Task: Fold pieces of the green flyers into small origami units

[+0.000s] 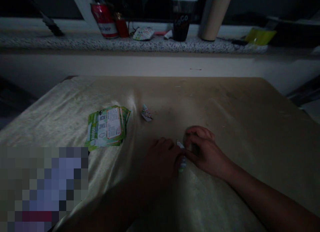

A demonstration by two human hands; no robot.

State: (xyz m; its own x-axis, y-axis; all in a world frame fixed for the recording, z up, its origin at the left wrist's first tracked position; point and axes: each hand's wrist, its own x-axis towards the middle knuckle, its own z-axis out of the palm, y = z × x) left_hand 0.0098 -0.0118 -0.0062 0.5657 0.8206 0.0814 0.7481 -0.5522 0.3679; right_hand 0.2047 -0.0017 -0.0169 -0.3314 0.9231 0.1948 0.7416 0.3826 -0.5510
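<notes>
The scene is dim, and much of it is hard to read. A blurred block of squares covers the lower left corner, hiding whatever lies there. Both forearms run out of the bottom edge. The slip of paper [181, 156] between the hands is mostly covered: only a narrow pale strip with a little print shows, and its full shape cannot be made out.

That slip of paper lies on the table [250, 125], right in the gap between the two hands and touching both. The left hand [162, 158] rests flat beside it with the fingers drawn close together, their tips pressed on its left edge. The right hand [203, 152] is curled, fingers bent inward and narrow, pinching the slip's upper end; how firmly it grips cannot be told.

Beyond the slip, farther from the person and a little left, sits a small folded paper [146, 113], well apart from both hands. Farther left of that lies a stack of green leaflets [107, 127].

Behind the table, a speckled ledge [75, 42] holds a red can [105, 20], a dark cup [181, 20] and a tan tube [215, 15] cut off at the top edge.
</notes>
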